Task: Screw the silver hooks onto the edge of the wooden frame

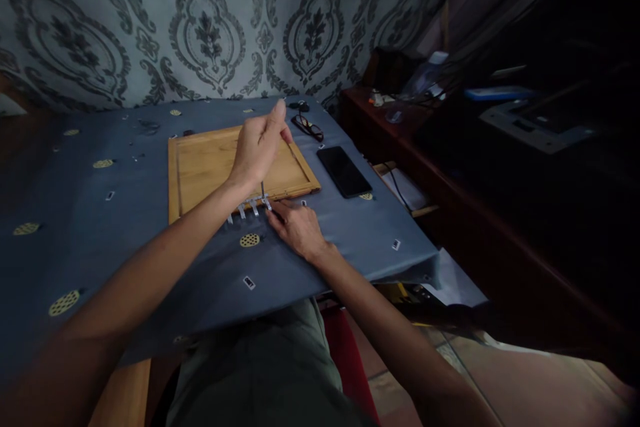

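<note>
A: Far left first?
B: Blue cloth over table, dotted with yellow round patches and small white tags. Patterned grey wall behind.

A: Centre?
B: Wooden board flat on cloth, pale, raised rim, near edge toward the sitter.

A: Left hand?
B: Left hand raised above board's near right part, fingers curled and pressed together, pinching a thin dark tool upright. Tool tip down at the metal strip.

A: Metal strip where?
B: Metal strip lying on cloth just at board's near edge, several short prongs pointing toward the sitter. Too small for more detail.

A: Right hand?
B: Right hand low on cloth, just right of the strip, palm down, fingers stretched out flat, fingertips touching strip's right end. Nothing gripped, only pressing.

A: Right of that?
B: Black phone face up, near board's right side, apart from it. Glasses farther back, beside board's far right corner. Small dark object past them, unclear.

A: Far right?
B: Dark wooden shelf alongside table, clutter on it, too dim to sort. Grey device farther right, blue flat item above it.

A: Near bottom?
B: Lap in grey-green trousers, red seat edge, tiled floor at right.
</note>
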Demonstrator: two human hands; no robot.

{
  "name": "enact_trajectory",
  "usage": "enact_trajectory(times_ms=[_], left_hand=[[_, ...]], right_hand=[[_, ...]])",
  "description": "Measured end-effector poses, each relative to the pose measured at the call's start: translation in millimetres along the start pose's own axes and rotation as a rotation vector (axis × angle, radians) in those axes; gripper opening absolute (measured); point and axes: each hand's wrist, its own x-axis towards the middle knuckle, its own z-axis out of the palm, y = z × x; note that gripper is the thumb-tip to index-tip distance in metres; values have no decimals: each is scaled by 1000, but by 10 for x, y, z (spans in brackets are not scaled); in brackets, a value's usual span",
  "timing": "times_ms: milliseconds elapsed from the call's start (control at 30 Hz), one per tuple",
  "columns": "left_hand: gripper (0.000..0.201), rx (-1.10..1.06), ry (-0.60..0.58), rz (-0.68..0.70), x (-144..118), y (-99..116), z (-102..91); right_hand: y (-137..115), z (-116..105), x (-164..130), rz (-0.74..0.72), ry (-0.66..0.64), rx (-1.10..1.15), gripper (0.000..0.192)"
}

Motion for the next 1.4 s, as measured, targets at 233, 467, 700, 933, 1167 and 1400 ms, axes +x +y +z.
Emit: enact_trajectory(times_ms=[233, 467, 700, 933, 1167, 1400], left_hand=[[71, -184, -223, -70, -36, 97, -23], [58, 83, -194, 73, -70, 86, -100], [39, 199, -115, 70, -112, 101, -49], [65, -101, -67, -117, -72, 106, 2], [71, -65, -48, -78, -26, 38, 6], [69, -238, -207, -136, 5, 38, -38]], right_hand=[[15, 10, 4, -5, 6, -7, 40], [14, 2, 1, 0, 2, 11, 40], [-6, -16, -12, -2, 3, 5, 39], [-7, -24, -4, 3, -3, -1, 38], [0, -5, 9, 3, 0, 7, 40], [8, 5, 12, 3, -8, -6, 40]])
